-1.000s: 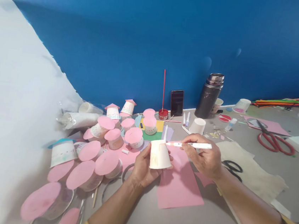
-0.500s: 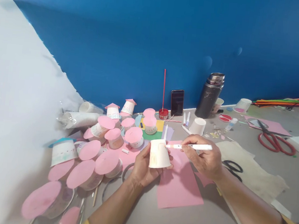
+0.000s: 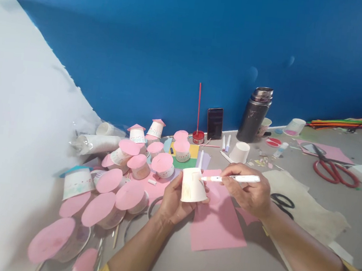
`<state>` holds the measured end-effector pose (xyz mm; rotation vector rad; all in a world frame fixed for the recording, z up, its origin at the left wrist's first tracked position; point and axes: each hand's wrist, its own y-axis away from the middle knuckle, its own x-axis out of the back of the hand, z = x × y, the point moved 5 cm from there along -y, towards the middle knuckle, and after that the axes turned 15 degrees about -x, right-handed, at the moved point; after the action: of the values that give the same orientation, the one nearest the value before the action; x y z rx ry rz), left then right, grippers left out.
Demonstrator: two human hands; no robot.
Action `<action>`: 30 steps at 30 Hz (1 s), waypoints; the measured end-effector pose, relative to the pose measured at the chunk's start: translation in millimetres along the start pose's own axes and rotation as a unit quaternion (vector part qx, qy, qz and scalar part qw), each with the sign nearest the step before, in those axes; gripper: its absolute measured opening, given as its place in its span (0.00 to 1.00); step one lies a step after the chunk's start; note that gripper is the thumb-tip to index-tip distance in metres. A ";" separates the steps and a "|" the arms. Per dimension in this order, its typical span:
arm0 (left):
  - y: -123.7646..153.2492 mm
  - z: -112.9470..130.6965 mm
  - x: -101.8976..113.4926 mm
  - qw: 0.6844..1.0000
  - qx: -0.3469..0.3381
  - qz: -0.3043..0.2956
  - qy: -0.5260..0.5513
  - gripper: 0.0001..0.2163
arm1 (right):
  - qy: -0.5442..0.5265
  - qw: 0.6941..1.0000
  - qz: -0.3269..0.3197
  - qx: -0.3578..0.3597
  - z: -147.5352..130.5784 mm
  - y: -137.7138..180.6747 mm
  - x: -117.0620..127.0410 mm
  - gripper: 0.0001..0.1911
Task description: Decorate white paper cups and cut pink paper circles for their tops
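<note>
The head view looks from above and behind the left hand's (image 3: 171, 199) grip on the cup (image 3: 194, 187). It faces forward and down, both forearms (image 3: 146, 246) entering on the near side of the grip, close enough to show the cup's faint marks, wide enough for table (image 3: 174, 260) around the grip and wall (image 3: 164, 52) beyond.

Left grip (image 3: 173, 200) partly hidden behind held cup (image 3: 193, 186)
</note>
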<state>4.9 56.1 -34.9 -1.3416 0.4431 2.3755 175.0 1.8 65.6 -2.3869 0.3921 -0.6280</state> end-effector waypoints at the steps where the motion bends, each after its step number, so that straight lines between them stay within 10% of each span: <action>1: -0.3 -0.3 0.9 1.000 0.001 -0.001 -0.002 0.21 | -0.002 1.000 0.004 0.000 -0.5 0.4 0.6 0.06; 30: -0.8 -2.1 1.8 1.000 0.002 -0.015 0.002 0.20 | 0.009 0.999 0.029 -0.034 -2.5 0.7 3.2 0.08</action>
<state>5.9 56.2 -37.6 -1.3421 0.4252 2.3459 176.3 -1.3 67.9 -2.4272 0.4950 -0.6191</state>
